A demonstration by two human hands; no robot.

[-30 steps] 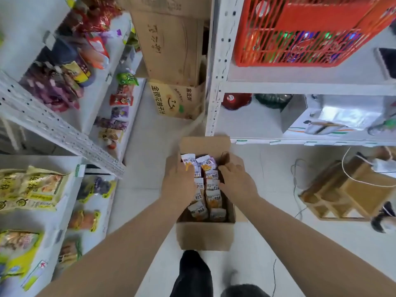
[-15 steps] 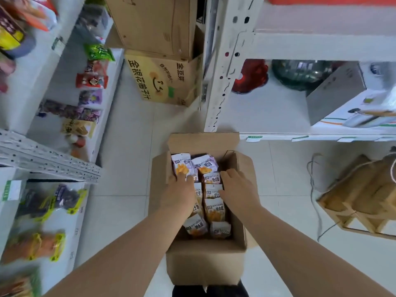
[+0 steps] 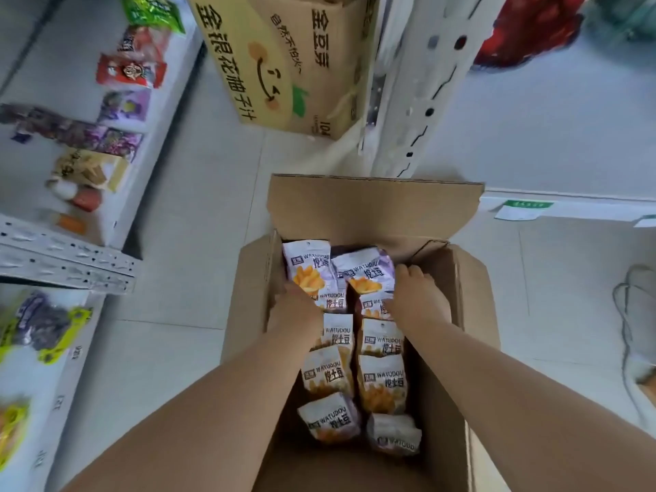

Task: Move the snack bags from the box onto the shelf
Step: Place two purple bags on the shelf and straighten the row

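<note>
**Both hands down in the box, bags not lifted out**

Your two bare forearms come in from the bottom edge and meet inside the open box (image 3: 372, 207), which sits on the floor (image 3: 184, 243) right below you. The bags (image 3: 381, 381) are all in the box, two rows running away from you, purple-white packs with orange chips printed on them. The nearest pair sits lowest and the ones behind overlap like tiles.

Your left hand (image 3: 294, 314) is pushed in along the left row, between the bags and the left wall. The back of the hand faces the camera and the fingers are hidden under it, so I cannot tell if they grip anything. It touches the far-left bag (image 3: 309, 271).

Your right hand (image 3: 419, 300) is on the other side, against the right row. Its fingers (image 3: 408, 271) bend down over the edge of the far-right bag (image 3: 362, 271) and touch it. Whether that is a real grip or just contact, I cannot tell.

The far flap of the box stands up and the side flaps hang outward.

Left of you is the left shelf (image 3: 21, 179), with mixed snack packs in red, purple and green, and yellow-edged packs on the lower level. A perforated rail (image 3: 64, 264) crosses in front of it. A cable (image 3: 628, 314) lies on the floor at the right.

Past the box, a white post (image 3: 415, 83) carries the right shelf (image 3: 532, 136), which has a green label (image 3: 525, 207) on its edge. A printed carton (image 3: 284, 65) stands on the floor left of the post. On the right shelf, top right, is a blurred red thing (image 3: 529, 26).
</note>
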